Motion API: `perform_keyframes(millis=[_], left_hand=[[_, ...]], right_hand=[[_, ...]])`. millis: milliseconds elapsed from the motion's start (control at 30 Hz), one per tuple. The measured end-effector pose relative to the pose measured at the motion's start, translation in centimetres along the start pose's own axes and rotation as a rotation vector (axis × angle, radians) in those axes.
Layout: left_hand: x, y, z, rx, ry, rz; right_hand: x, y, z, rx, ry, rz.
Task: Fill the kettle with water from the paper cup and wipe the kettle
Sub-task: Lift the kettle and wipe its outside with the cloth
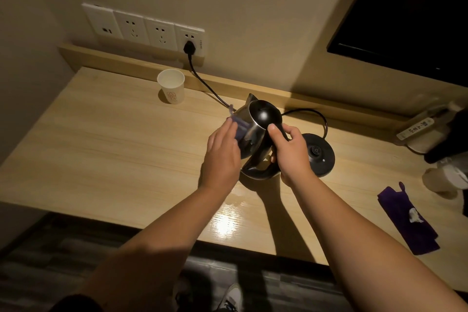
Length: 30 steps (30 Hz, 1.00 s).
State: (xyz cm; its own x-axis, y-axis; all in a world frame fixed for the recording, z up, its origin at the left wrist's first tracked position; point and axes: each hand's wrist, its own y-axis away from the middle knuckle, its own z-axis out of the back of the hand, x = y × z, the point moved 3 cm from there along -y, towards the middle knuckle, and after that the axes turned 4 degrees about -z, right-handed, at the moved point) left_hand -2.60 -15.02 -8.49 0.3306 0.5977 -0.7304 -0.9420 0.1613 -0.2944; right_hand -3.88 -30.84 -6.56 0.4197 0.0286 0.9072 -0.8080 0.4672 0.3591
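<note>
A steel kettle [255, 134] with a black lid and handle stands on the wooden desk [114, 154], off its base. My right hand [291, 152] grips the black handle, thumb up near the lid. My left hand [222, 152] presses a bluish-purple cloth [239, 125] flat against the kettle's left side with straight fingers. A white paper cup [171, 86] stands upright at the back of the desk, left of the kettle and apart from both hands.
The black kettle base [319, 154] sits right of the kettle, its cord [205, 83] running to a wall socket [190, 40]. A purple cloth [407, 218] with a white scrap lies at the right. More items crowd the far right edge. A dark screen hangs upper right.
</note>
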Motion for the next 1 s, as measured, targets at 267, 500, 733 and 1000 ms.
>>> perform_keyframes(millis=[267, 500, 733, 1000], left_hand=[[0.0, -2.6, -1.3, 0.16, -0.336, -0.479], [0.8, -2.7, -2.2, 0.162, -0.374, -0.555], [2.5, -1.0, -2.1, 0.204, -0.394, -0.531], [7.7, 2.2, -0.7, 0.428, -0.559, -0.221]], right_hand=[[0.0, -0.7, 0.0, 0.016, -0.019, -0.02], [0.0, -1.8, 0.8, 0.022, -0.074, -0.085], [-0.4, -2.2, 1.2, -0.033, -0.115, -0.098], [0.7, -1.8, 0.6, -0.047, -0.013, -0.036]])
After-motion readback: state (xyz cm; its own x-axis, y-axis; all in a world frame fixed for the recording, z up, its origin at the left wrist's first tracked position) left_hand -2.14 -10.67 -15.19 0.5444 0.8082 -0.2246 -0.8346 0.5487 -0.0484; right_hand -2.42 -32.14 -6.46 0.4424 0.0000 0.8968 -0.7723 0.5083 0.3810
